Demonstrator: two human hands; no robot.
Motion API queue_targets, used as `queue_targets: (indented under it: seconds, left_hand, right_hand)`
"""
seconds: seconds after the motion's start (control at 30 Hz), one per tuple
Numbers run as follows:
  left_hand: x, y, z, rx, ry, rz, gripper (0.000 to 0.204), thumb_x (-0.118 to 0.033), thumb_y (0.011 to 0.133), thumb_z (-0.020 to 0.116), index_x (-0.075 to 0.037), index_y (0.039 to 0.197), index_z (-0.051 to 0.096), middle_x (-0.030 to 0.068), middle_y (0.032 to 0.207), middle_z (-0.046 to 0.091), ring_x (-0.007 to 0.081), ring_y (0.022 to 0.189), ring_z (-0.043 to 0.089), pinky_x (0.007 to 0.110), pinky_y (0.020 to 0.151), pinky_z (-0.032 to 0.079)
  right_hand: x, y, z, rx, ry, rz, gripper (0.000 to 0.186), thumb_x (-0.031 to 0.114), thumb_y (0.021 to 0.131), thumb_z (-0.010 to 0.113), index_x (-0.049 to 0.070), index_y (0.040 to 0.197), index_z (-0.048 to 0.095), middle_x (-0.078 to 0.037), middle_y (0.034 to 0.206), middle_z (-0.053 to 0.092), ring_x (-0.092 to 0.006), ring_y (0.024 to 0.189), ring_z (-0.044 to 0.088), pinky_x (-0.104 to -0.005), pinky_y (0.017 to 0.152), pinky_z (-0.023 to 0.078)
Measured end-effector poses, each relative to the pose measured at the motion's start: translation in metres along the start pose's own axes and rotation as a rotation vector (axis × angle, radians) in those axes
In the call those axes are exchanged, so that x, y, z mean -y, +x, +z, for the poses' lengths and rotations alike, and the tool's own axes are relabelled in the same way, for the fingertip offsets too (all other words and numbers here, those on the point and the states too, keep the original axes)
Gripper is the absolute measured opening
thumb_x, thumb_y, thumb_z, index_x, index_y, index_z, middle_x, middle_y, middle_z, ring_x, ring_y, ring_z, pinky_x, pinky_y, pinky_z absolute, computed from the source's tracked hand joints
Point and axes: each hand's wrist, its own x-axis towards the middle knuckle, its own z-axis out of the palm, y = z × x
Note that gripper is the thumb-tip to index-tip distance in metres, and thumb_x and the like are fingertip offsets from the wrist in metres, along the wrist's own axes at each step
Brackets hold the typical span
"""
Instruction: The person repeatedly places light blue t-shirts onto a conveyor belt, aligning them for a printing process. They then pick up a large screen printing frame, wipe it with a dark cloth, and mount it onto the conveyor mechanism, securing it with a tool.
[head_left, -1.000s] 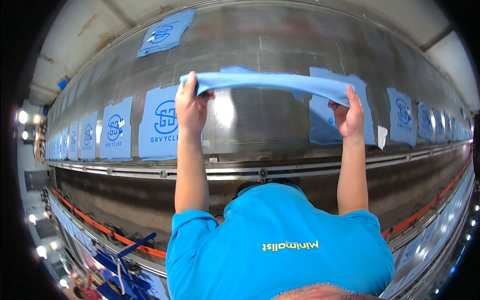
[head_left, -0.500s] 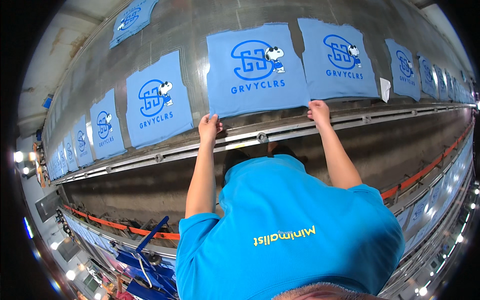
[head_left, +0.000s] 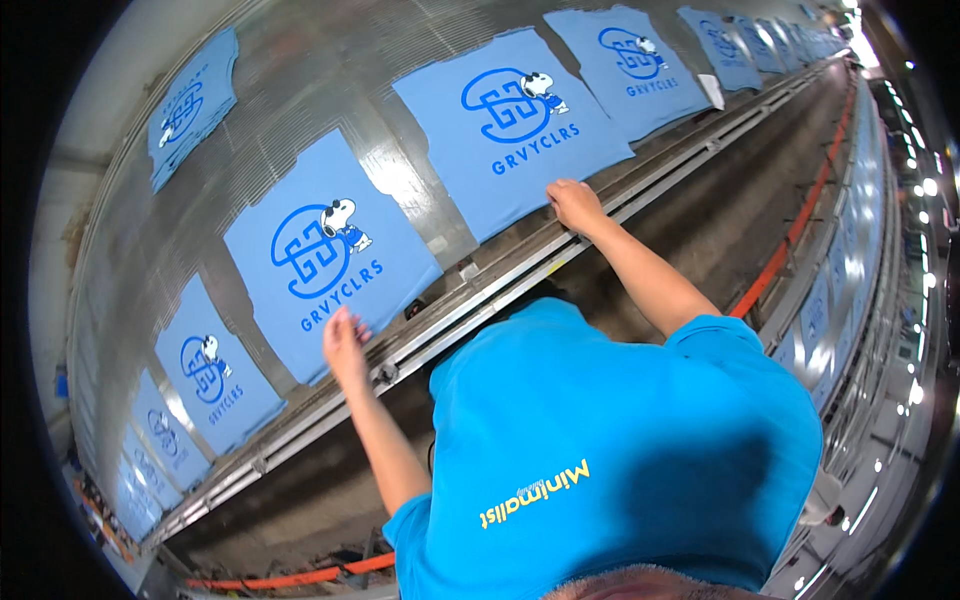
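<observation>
My left hand (head_left: 345, 336) is open and slightly blurred, its fingers loosely spread over the lower edge of a blue fabric panel (head_left: 260, 258) with a dark-blue emblem and cartoon dog. My right hand (head_left: 572, 203) has its fingers curled closed at the lower edge of a similar printed blue panel (head_left: 440, 120), up and to the right; what is between the fingertips is hidden. Both panels lie flat on a long grey metal table (head_left: 390, 165).
More printed panels (head_left: 215, 370) run in a row along both sides. A separate panel (head_left: 192, 110) lies farther back. A metal rail (head_left: 463, 307) borders the near edge, with an orange bar (head_left: 768, 280) beyond it. A white scrap (head_left: 711, 90) lies among the right-hand panels.
The raised fabric was laid flat by half a second ago. Since then my left hand has let go of its corner and moved left to the neighbouring panel. The view has turned leftward.
</observation>
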Motion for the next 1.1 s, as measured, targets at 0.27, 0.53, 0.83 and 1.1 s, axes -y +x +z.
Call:
queue_targets:
  seconds: [0.27,0.53,0.83,1.1]
  left_hand:
    - [0.064,0.038,-0.202,-0.539,0.162,0.137,0.05,-0.035,0.094,0.064,0.004,0.123,0.053,0.0157,0.11,0.062,0.0249,0.096,0.062,0.038,0.073,0.053]
    - [0.083,0.082,-0.204,-0.354,0.527,0.103,0.039,-0.032,0.09,0.069,0.004,0.095,0.055,0.015,0.082,0.061,0.0255,0.064,0.062,0.037,0.05,0.051]
    - [0.049,0.069,-0.175,-0.065,0.131,-0.195,0.025,-0.022,0.095,0.055,-0.007,0.077,0.046,0.0032,0.055,0.05,0.0129,0.039,0.043,0.026,0.036,0.036]
    - [-0.032,0.066,-0.104,0.425,0.362,0.01,0.015,-0.013,0.093,0.059,-0.003,0.082,0.054,0.0061,0.073,0.058,0.0173,0.06,0.062,0.033,0.051,0.056]
  right_hand:
    - [0.134,-0.015,0.019,0.008,0.409,0.151,0.021,0.026,0.081,0.065,0.007,0.087,0.071,-0.018,0.088,0.069,-0.0367,0.084,0.067,-0.0452,0.076,0.054]
    - [0.269,-0.006,0.086,-0.026,0.732,0.492,0.038,0.028,0.085,0.071,-0.001,0.106,0.058,-0.025,0.105,0.065,-0.0387,0.099,0.063,-0.0466,0.081,0.051]
    - [0.297,0.008,0.076,0.054,0.763,0.616,0.036,0.017,0.08,0.066,0.001,0.11,0.055,-0.019,0.092,0.068,-0.038,0.093,0.066,-0.0465,0.08,0.052]
    - [0.341,0.063,0.062,0.186,1.316,0.129,0.046,0.013,0.084,0.07,0.003,0.122,0.047,-0.01,0.088,0.062,-0.0181,0.07,0.065,-0.0314,0.052,0.055]
